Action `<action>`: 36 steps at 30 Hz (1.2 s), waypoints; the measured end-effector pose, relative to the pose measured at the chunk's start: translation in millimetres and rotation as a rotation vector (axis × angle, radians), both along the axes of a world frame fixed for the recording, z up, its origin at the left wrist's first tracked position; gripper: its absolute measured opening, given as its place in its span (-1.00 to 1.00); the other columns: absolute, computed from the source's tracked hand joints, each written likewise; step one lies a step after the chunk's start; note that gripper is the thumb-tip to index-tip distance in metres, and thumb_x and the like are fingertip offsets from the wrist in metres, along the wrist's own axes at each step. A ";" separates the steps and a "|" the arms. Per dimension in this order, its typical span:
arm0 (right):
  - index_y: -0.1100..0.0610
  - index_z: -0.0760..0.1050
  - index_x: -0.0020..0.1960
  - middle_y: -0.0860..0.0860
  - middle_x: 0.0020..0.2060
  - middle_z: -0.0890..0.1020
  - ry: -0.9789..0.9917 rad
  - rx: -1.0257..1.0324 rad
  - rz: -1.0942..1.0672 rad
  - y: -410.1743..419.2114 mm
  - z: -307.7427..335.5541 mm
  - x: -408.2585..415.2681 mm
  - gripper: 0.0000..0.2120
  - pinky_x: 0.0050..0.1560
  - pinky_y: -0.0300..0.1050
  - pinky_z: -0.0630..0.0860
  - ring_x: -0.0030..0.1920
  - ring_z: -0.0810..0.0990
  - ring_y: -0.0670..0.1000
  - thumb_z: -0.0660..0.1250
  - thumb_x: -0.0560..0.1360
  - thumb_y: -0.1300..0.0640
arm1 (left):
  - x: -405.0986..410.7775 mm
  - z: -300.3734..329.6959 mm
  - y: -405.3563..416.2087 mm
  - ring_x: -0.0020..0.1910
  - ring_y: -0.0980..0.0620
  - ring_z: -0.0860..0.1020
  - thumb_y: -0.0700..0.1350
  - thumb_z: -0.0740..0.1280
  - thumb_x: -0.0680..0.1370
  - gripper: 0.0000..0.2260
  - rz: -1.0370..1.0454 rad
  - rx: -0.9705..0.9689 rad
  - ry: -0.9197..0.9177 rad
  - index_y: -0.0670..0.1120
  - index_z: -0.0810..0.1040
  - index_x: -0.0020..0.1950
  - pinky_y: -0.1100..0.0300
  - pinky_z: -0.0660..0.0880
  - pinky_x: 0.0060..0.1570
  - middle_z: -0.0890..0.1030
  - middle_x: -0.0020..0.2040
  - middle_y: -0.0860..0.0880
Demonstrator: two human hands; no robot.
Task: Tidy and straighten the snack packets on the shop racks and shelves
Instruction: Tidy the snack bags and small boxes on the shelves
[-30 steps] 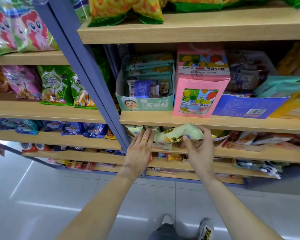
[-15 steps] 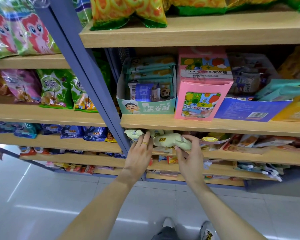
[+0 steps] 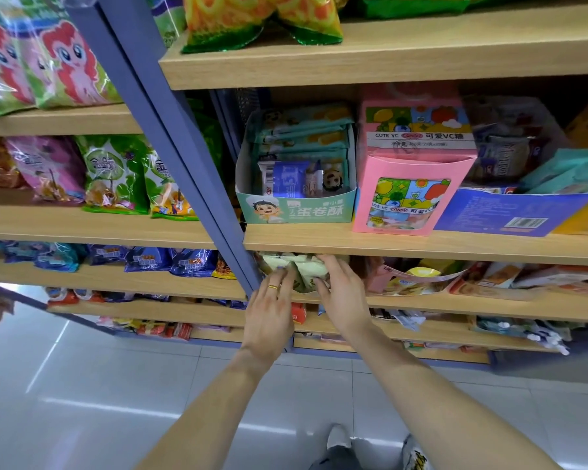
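1. Both hands are reaching into the shelf just under the one with the candy boxes. The left hand [image 3: 270,308] has a gold ring [image 3: 273,287] on one finger; its fingers are pretty much straight and rest flat against the pale green snack packets [image 3: 306,271], not gripping anything.
2. The right hand [image 3: 342,295] is spread too, fingers extended, laid over the right side of the same packets. It's touching or pressing them, not pinching as far as I can see.
3. The packets sit at the far left end of their shelf [image 3: 455,305], right beside the blue upright post [image 3: 170,140], mostly tucked under the shelf above, so only part of them shows.
4. To the right on that shelf there's a pink-edged display box [image 3: 418,278] with yellow packs inside, then more flat red-orange packets, kinda blurry.
5. One shelf up: a teal egg-roll box [image 3: 296,208] with a little cartoon chef, a pink candy box [image 3: 404,198] touching its right side, then a blue box [image 3: 516,215] tipped at an angle.
6. Left of the post is another rack with green and pink bags [image 3: 116,178], pony-print bags [image 3: 58,66] above and dark blue packets [image 3: 146,259] below.
7. An orange and green bag [image 3: 262,18] sits on the top shelf. Down below, the glossy tiled floor [image 3: 116,385] and the person's shoes [image 3: 340,435].
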State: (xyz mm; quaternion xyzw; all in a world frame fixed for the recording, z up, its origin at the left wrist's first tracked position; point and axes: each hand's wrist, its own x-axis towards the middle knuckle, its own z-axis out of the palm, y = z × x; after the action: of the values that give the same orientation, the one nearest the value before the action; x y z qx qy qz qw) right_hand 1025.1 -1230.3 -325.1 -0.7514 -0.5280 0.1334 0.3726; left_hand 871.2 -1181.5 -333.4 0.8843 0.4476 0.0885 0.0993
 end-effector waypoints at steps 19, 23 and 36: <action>0.01 0.53 0.35 -0.08 0.21 0.58 -0.005 -0.040 -0.088 -40.4 46.4 6.8 -0.61 0.07 -0.23 0.46 0.18 0.58 -0.05 0.44 0.55 -0.02 | -5.4 43.0 -21.9 -0.03 -0.07 0.62 -0.22 0.33 0.64 -0.79 0.087 0.085 -0.355 -0.08 0.57 0.26 0.09 0.55 -0.14 0.62 0.03 -0.03; -0.03 0.53 0.29 -0.15 0.17 0.59 0.026 0.070 -0.116 -45.8 95.8 -0.2 -0.72 0.16 -0.04 0.55 0.14 0.59 -0.11 0.38 0.59 0.01 | 10.1 91.4 -13.8 0.16 -0.05 0.53 -0.26 0.31 0.66 -0.78 0.023 0.258 -0.554 -0.13 0.57 0.30 0.13 0.52 0.15 0.56 0.17 -0.06; 0.24 0.51 0.19 0.21 0.10 0.66 -0.229 -0.258 -0.050 80.6 182.9 3.1 -0.69 0.09 0.03 0.53 0.11 0.63 0.23 0.22 0.67 0.00 | 44.1 119.1 51.1 0.49 -0.30 0.34 -0.32 0.26 0.49 -0.43 0.108 0.272 -0.208 -0.35 0.32 0.51 -0.07 0.22 0.57 0.44 0.43 -0.31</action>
State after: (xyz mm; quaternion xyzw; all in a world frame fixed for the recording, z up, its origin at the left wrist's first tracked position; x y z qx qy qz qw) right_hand 1028.3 -1149.8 -142.1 -0.8160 -0.5269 0.1043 0.2136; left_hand 915.2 -1130.4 -214.3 0.8504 0.4654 0.2446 0.0197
